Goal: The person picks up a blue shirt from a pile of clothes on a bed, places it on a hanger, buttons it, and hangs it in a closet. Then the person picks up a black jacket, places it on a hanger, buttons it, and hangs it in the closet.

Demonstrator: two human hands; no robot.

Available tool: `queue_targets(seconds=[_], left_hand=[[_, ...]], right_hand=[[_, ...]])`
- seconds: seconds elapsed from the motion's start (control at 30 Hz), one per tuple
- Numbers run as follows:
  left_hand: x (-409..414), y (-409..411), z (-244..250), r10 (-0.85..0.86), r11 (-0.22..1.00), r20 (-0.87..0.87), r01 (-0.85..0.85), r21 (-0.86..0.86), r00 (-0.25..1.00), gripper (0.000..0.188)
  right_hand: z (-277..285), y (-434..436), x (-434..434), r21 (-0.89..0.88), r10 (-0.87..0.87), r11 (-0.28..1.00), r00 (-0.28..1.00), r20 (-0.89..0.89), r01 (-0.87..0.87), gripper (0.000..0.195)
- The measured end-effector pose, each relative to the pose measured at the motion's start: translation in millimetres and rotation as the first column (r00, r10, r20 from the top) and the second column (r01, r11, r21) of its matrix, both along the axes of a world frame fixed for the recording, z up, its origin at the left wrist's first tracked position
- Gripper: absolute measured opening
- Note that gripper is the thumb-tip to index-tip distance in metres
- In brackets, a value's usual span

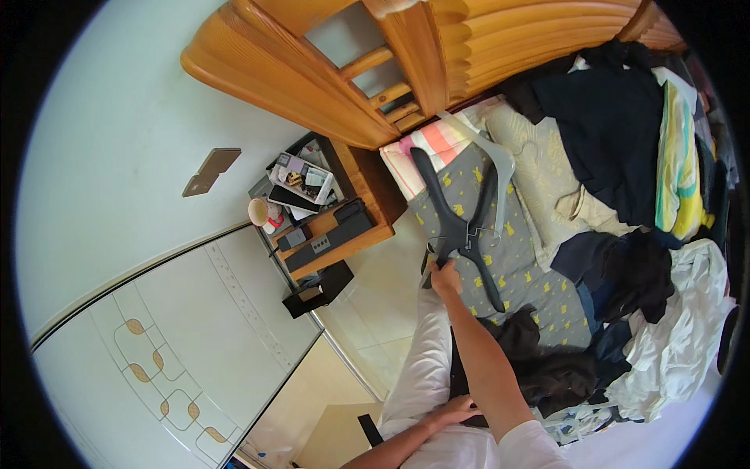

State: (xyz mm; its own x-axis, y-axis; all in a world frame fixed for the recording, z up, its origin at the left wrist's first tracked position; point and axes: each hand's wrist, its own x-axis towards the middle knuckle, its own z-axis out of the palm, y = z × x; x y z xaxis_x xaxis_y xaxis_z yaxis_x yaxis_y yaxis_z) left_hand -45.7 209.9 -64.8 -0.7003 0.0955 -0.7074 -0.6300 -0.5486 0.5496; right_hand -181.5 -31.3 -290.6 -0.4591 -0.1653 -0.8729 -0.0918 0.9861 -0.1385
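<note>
My right hand (447,279) grips the end of a black clothes hanger (451,225) above the bed. A second black hanger (485,281) crosses it, and their metal hooks lie close together. Beside them is a pale, translucent hanger (503,167) that reaches toward the headboard. My left hand (457,408) is low by my lap, against dark cloth (459,369). My right forearm hides part of its fingers, so its grip is unclear. Brown-black garments (554,375) lie crumpled to the right of that forearm.
The bed has a grey sheet with yellow rabbits (527,293) and a beige pillow (521,146). Dark clothes (615,135) and a white garment (679,334) are heaped at right. A wooden headboard (410,64) rises behind. Left stands a nightstand (375,231) with a mug (261,212).
</note>
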Motion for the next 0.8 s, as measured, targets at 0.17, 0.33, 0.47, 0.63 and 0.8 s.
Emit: queue_targets(seconds=[0.17,0.33,0.47,0.63,0.8], left_hand=[[-1,-36,-9,-0.066,0.998,-0.034,0.066,-0.007,0.997,0.05],[23,-22,-22,-0.12,0.991,-0.02,0.119,-0.064,0.993,0.057],[23,-10,-45,-0.116,0.964,0.066,0.128,-0.231,0.991,0.046],[-17,12,-73,0.107,0.78,-0.079,-0.133,-0.611,0.991,0.025],[-87,9,-36,0.093,0.722,-0.182,-0.192,-0.664,0.979,0.029]], right_hand=[[60,12,-13,-0.291,0.077,0.947,0.976,-0.201,-0.134,0.054],[120,49,-41,-0.546,-0.224,0.837,0.934,-0.277,0.039,0.041],[183,108,-65,-0.584,-0.32,0.802,0.916,-0.242,0.125,0.042],[256,253,-73,-0.66,-0.461,0.739,0.816,-0.349,0.135,0.048],[368,427,-72,-0.654,-0.573,0.722,0.725,-0.383,0.225,0.039]])
